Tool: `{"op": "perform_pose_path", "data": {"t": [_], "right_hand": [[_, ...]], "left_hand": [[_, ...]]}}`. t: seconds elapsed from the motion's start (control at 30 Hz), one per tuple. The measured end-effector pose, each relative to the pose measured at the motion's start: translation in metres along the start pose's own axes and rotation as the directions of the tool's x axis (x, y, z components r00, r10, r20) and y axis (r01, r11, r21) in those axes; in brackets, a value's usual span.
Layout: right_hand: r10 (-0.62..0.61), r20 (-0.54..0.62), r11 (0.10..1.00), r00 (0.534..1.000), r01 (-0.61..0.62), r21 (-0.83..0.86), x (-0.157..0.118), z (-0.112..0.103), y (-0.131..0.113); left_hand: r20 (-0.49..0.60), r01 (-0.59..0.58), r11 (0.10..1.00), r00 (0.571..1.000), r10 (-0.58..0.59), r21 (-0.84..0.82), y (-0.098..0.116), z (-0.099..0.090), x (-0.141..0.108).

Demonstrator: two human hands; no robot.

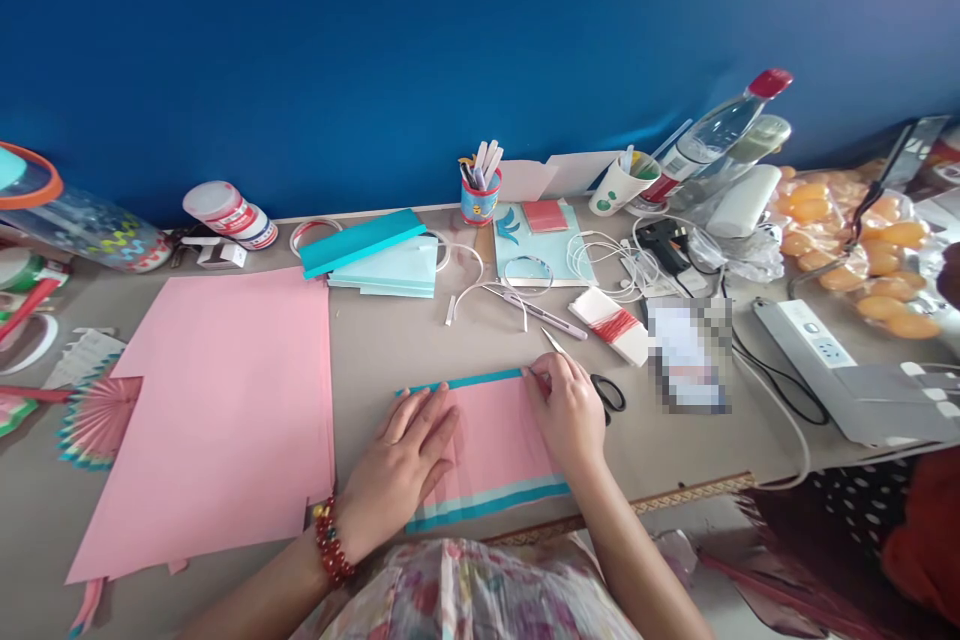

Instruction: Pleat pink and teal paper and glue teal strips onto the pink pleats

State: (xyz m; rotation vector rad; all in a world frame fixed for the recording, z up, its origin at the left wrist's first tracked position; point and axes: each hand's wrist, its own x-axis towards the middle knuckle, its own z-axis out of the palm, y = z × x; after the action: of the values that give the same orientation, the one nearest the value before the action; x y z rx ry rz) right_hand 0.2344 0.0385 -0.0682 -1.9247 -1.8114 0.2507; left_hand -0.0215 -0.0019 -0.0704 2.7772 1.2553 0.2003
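Observation:
In front of me lies a pink sheet of paper with blue and pale blue strips along its far and near edges. My left hand presses flat on the sheet's left part, fingers spread, a beaded bracelet at the wrist. At the far right corner my right hand has its fingertips pinched together on the paper's edge. Black-handled scissors lie beside and partly behind the right hand, a blade tip showing past the knuckles. A purple pen-like tool rests just beyond.
Large pink sheets cover the left side, next to a folded paper fan. Blue paper pieces, a pen cup, coiled white cables and a tilted bottle line the back. A power strip sits right.

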Motion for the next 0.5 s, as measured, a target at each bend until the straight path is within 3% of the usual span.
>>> {"op": "perform_pose_path", "data": {"t": [0.27, 0.5], "right_hand": [[-0.023, -0.048, 0.997, 0.999, 0.019, -0.078, -0.001, 0.0, 0.002], [-0.053, -0.066, 0.995, 0.996, 0.047, -0.082, -0.002, 0.001, 0.006]], "left_hand": [[-0.023, 0.035, 0.999, 0.999, -0.035, 0.036, 0.0, -0.003, -0.004], [-0.067, 0.119, 0.988, 0.991, -0.113, 0.096, -0.011, -0.006, -0.031]]}}
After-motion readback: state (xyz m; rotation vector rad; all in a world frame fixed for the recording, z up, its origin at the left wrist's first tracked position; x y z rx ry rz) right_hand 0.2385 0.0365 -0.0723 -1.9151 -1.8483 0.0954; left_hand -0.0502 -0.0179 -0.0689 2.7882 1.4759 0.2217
